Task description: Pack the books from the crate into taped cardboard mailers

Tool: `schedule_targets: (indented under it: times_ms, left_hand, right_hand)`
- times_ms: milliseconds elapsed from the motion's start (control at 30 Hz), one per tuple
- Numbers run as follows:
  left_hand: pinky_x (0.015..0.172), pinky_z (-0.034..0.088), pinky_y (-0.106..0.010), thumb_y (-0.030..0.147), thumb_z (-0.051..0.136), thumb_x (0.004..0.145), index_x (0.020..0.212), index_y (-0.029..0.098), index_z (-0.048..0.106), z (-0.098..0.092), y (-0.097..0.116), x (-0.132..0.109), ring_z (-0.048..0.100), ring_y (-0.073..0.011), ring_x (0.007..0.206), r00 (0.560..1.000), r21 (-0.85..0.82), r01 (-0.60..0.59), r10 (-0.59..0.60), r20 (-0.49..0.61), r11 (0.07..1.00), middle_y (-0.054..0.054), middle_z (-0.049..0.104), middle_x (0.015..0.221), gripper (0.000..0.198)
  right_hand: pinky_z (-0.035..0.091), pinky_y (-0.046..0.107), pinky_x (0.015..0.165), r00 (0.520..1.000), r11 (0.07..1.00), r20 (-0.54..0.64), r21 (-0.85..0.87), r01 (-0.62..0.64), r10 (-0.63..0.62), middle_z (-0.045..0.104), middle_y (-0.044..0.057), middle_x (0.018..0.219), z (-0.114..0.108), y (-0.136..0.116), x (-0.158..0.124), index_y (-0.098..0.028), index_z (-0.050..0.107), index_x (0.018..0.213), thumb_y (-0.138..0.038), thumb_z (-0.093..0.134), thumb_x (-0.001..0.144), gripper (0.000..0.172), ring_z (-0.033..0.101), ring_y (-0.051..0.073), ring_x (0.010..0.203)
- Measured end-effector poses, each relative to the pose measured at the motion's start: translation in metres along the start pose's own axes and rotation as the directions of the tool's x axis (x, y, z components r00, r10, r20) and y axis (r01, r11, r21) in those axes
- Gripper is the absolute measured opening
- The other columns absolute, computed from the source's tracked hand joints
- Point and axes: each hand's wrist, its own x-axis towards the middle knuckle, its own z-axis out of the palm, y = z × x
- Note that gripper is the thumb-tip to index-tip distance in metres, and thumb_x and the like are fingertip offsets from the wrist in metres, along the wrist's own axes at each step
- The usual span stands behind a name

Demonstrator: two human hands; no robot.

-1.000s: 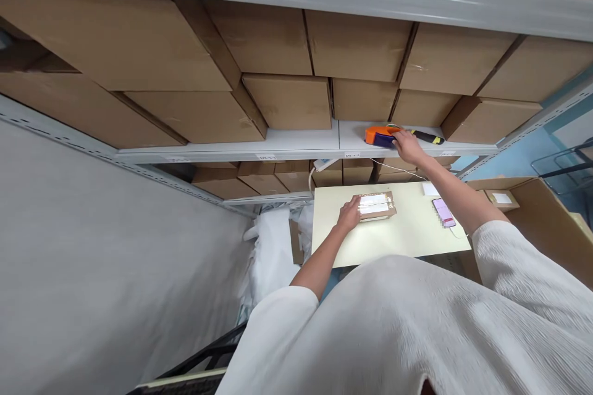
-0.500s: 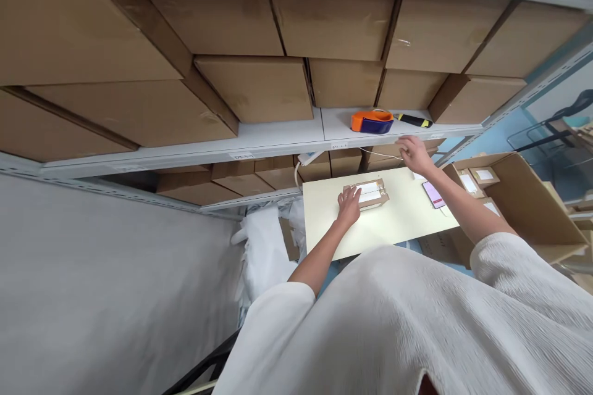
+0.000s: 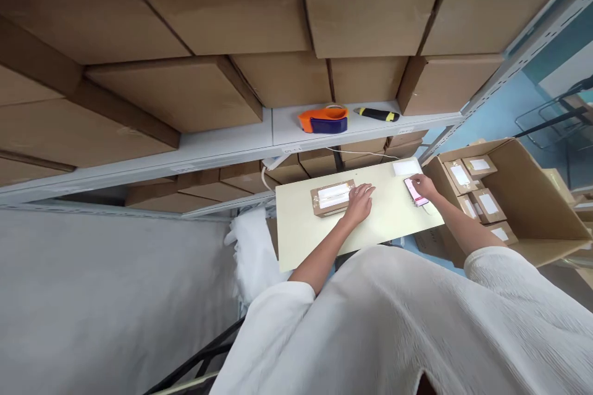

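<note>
A small cardboard box (image 3: 319, 202) with a white label and clear tape lies on the pale table (image 3: 296, 234). My left hand (image 3: 359, 203) is beside the box's right end, fingers stretched out and not gripping; whether a fingertip touches the box is hard to tell. To the right, a phone (image 3: 415, 193) with a lit pink-and-white screen lies on the table. Bent fingers of my right hand (image 3: 423, 186) are closed at the phone's upper right edge and partly cover it. Behind the phone sits a white pad or stack of labels (image 3: 406, 167).
Large cardboard boxes (image 3: 370, 6) fill the shelf above the table. An orange and blue tape dispenser (image 3: 323, 120) and a black-yellow utility knife (image 3: 377, 114) lie along its edge. At right stands an open carton (image 3: 546, 197) holding several small labelled boxes. White wrapping (image 3: 257, 247) hangs at left.
My right hand has come down from near the shelf edge to the phone. My left hand has shifted from the box's left part to its right end. The camera view has turned right.
</note>
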Motion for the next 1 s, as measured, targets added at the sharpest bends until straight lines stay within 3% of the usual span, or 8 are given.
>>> schedule_targets:
  times_ms: [200, 400, 533, 633, 800, 1000]
  left_hand:
    - [0.130, 0.039, -0.054, 0.019, 0.049, 0.106, 0.151, 0.028, 0.066, 0.056, 0.032, 0.038, 0.056, -0.0288, 0.151, 0.988, -0.031, 0.142, -0.139, 0.066, 0.989, -0.009, 0.065, 0.159, 0.049]
    - [0.128, 0.044, -0.054, 0.021, 0.053, 0.106, 0.148, 0.028, 0.068, 0.096, 0.050, 0.054, 0.058, -0.0293, 0.149, 0.954, -0.056, 0.299, -0.296, 0.055, 0.953, -0.008, 0.067, 0.157, 0.045]
    - [0.126, 0.049, -0.051, 0.021, 0.055, 0.106, 0.146, 0.028, 0.069, 0.107, 0.051, 0.054, 0.062, -0.0276, 0.146, 0.939, -0.079, 0.345, -0.345, 0.021, 0.935, -0.008, 0.069, 0.154, 0.043]
    - [0.127, 0.050, -0.048, 0.020, 0.054, 0.106, 0.146, 0.026, 0.069, 0.110, 0.050, 0.050, 0.063, -0.0262, 0.145, 0.936, -0.107, 0.351, -0.352, 0.013, 0.930, -0.008, 0.070, 0.152, 0.043]
    - [0.128, 0.051, -0.047, 0.019, 0.053, 0.107, 0.145, 0.024, 0.069, 0.116, 0.048, 0.043, 0.063, -0.0251, 0.146, 0.921, -0.138, 0.387, -0.390, 0.008, 0.912, -0.010, 0.070, 0.151, 0.042]
    - [0.127, 0.051, -0.051, 0.018, 0.054, 0.105, 0.147, 0.025, 0.069, 0.122, 0.048, 0.045, 0.064, -0.0261, 0.145, 0.910, -0.147, 0.411, -0.413, 0.017, 0.900, -0.010, 0.071, 0.150, 0.045]
  right_hand:
    - [0.059, 0.032, 0.090, 0.994, 1.000, 0.113, -0.005, 0.011, -0.010, 0.082, 0.013, 0.122, 0.008, 0.047, 0.043, -0.019, 0.081, 0.109, -0.017, 0.061, 0.096, 0.024, 0.076, 0.027, 0.109]
    - [0.058, 0.035, 0.093, 0.982, 0.992, 0.152, 0.073, 0.105, -0.115, 0.081, 0.011, 0.111, 0.026, 0.048, 0.102, -0.020, 0.077, 0.108, -0.019, 0.062, 0.092, 0.022, 0.073, 0.026, 0.101]
    - [0.058, 0.038, 0.092, 0.966, 0.982, 0.191, 0.111, 0.155, -0.174, 0.076, 0.009, 0.105, 0.047, 0.038, 0.140, -0.021, 0.074, 0.104, -0.024, 0.064, 0.091, 0.016, 0.070, 0.027, 0.097]
    - [0.057, 0.042, 0.095, 0.956, 0.975, 0.193, 0.065, 0.214, -0.223, 0.072, 0.012, 0.113, 0.064, 0.037, 0.157, -0.022, 0.071, 0.102, -0.030, 0.069, 0.090, 0.014, 0.066, 0.029, 0.105]
    - [0.056, 0.045, 0.095, 0.953, 0.975, 0.238, -0.073, 0.210, -0.187, 0.068, 0.012, 0.118, 0.081, 0.048, 0.163, -0.024, 0.068, 0.101, -0.034, 0.076, 0.087, 0.019, 0.062, 0.033, 0.109]
    - [0.055, 0.043, 0.095, 0.947, 0.973, 0.255, -0.069, 0.220, -0.196, 0.068, 0.011, 0.116, 0.079, 0.048, 0.166, -0.024, 0.068, 0.092, -0.041, 0.073, 0.093, 0.017, 0.063, 0.031, 0.108]
